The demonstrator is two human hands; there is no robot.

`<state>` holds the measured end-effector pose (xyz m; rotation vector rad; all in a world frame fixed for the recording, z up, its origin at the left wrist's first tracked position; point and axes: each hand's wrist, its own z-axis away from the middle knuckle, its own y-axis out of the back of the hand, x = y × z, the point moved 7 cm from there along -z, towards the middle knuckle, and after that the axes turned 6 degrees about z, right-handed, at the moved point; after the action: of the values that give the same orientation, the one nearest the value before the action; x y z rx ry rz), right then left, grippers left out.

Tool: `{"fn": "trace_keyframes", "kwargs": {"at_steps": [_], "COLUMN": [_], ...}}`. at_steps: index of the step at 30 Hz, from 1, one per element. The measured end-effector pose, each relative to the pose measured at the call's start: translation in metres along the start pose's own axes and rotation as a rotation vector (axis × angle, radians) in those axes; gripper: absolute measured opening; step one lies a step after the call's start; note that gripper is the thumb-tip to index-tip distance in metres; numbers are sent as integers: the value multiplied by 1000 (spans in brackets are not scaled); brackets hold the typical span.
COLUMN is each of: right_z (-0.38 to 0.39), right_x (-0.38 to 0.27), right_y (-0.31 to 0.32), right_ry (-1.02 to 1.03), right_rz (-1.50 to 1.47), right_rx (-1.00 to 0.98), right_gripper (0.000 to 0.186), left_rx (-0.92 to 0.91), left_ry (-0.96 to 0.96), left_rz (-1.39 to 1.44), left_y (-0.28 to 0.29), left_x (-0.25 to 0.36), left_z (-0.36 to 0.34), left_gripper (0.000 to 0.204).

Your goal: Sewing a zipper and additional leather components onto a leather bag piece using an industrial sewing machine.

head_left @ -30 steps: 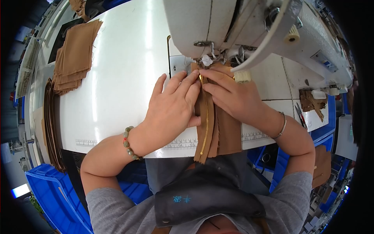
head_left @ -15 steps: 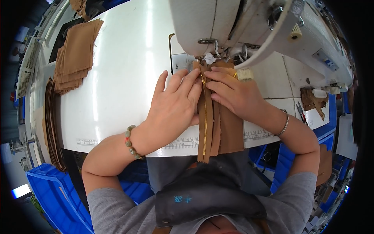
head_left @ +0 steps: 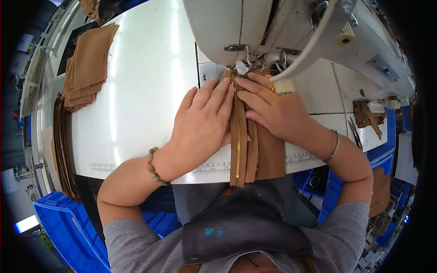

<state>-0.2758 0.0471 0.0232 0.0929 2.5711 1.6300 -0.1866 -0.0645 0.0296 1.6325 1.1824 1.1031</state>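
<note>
My left hand (head_left: 202, 118) lies at the left of a brown zipper strip (head_left: 238, 164) with gold teeth, fingertips near its far end and thumb tucked under it, gripping it. My right hand (head_left: 277, 111) rests on the right side, fingers spread and lying on the layers, beside a brown fabric panel (head_left: 271, 159) under the strip. The strip's far end reaches the presser area (head_left: 241, 67) of a white sewing machine (head_left: 218, 27), partly hidden by fingertips. The panel and strip hang slightly over the table's front edge.
The white table (head_left: 132, 91) has a printed ruler along its front. Brown fabric squares (head_left: 88, 59) and folded pieces (head_left: 63, 145) lie at left; scraps (head_left: 366, 116) and scissors (head_left: 355, 134) at right. Blue bins (head_left: 68, 227) stand below the table.
The zipper strip and panel have moved slightly forward toward the machine, so less hangs over the front edge. My fingertips have also shifted a little toward the presser area.
</note>
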Motion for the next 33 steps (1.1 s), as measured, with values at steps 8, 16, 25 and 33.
{"fn": "trace_keyframes", "kwargs": {"at_steps": [8,16,25,33], "right_z": [2,7,5,5], "right_x": [1,-9,-8,-10], "right_y": [-3,2,3,5], "right_ry": [-43,4,-21,-43], "right_rz": [-4,75,49,78], "right_rx": [-80,-80,-100,-46], "right_gripper": [51,53,54,47], "left_rx": [40,1,16,29], "left_ry": [8,-24,14,-16], "left_rz": [-24,-112,-56,16], "left_y": [2,0,2,1], "left_x": [-1,6,4,3], "left_z": [-3,1,-1,-4], "left_gripper": [89,90,91,88]}}
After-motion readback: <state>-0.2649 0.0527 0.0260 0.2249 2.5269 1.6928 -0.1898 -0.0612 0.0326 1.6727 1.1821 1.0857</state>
